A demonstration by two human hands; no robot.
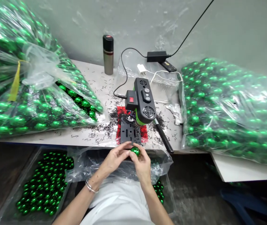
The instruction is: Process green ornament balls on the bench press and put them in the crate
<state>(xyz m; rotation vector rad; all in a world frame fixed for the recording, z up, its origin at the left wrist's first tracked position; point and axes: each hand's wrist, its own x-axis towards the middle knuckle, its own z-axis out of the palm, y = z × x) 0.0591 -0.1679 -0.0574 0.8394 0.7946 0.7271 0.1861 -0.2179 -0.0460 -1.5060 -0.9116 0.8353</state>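
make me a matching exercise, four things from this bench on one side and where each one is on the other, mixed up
Things:
1. green ball
2. flask
3. bench drill
4. power adapter

Places:
A. upright near the wall, left of the cables
B. between the left hand and right hand
C. by the wall, its cord running up and right
D. mid-table, over black shavings

Pairs: 1-B, 2-A, 3-D, 4-C

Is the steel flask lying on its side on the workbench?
No, the flask stands upright near the wall, behind the small black machine.
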